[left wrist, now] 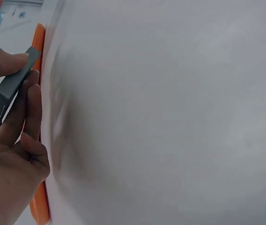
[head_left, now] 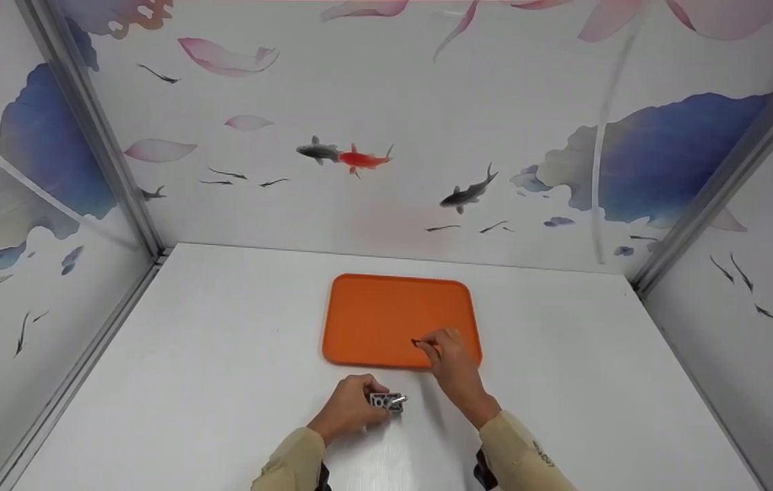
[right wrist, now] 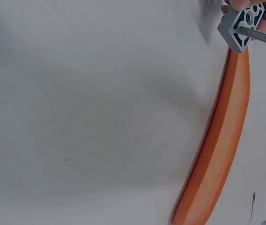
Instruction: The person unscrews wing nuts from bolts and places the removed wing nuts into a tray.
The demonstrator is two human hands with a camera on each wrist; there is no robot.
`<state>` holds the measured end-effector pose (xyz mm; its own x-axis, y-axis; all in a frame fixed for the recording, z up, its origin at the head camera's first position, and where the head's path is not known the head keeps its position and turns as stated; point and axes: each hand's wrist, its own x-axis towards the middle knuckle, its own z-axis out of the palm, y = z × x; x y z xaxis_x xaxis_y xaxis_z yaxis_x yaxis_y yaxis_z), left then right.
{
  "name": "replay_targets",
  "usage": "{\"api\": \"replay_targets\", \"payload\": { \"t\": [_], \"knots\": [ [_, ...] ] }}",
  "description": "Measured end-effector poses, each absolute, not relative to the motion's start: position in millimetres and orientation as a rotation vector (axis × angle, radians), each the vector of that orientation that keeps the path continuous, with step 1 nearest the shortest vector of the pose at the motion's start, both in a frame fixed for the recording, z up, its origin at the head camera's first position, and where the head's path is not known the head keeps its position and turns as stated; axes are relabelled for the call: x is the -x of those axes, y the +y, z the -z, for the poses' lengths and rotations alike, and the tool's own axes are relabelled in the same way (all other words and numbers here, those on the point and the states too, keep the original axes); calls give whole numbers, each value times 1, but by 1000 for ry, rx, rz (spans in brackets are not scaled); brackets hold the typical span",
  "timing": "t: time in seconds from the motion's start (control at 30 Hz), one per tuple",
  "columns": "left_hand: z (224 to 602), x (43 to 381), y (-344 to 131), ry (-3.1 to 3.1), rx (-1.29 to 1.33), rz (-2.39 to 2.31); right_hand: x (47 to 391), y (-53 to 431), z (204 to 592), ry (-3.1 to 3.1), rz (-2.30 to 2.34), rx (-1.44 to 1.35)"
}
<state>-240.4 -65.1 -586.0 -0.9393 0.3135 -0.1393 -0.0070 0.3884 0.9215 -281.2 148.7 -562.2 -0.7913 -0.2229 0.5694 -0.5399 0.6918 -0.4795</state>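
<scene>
In the head view my left hand [head_left: 351, 408] grips a short grey metal profile block [head_left: 378, 400] in front of the tray. Its end face has several cut-out holes, and a threaded rod [right wrist: 260, 36] sticks out of that face in the right wrist view. From the left wrist view, the thumb presses on one flat side of the block [left wrist: 13, 80] with fingers behind it. My right hand [head_left: 453, 365] is over the tray's near right part, pinching a small dark piece [head_left: 415, 342] between thumb and fingertips. That piece is too small to identify.
An orange tray [head_left: 386, 317] with a raised rim lies on the white table [head_left: 222, 361], just beyond the hands. White panels printed with fish and petals, such as the back wall [head_left: 400, 225], enclose the table at the back and on both sides.
</scene>
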Motion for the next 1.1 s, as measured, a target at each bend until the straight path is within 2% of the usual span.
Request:
{"api": "replay_targets", "payload": {
  "t": [0.37, 0.63, 1.1],
  "knots": [
    [591, 246, -53, 2441, -318, -1475, 285, 157, 578, -2630, -923, -365],
    [596, 251, -51, 2565, -446, -1337, 288, 160, 589, -2758, -899, -213],
    [594, 253, -54, 2615, -501, -1302, 294, 163, 590, -2823, -990, -138]
  ]
}}
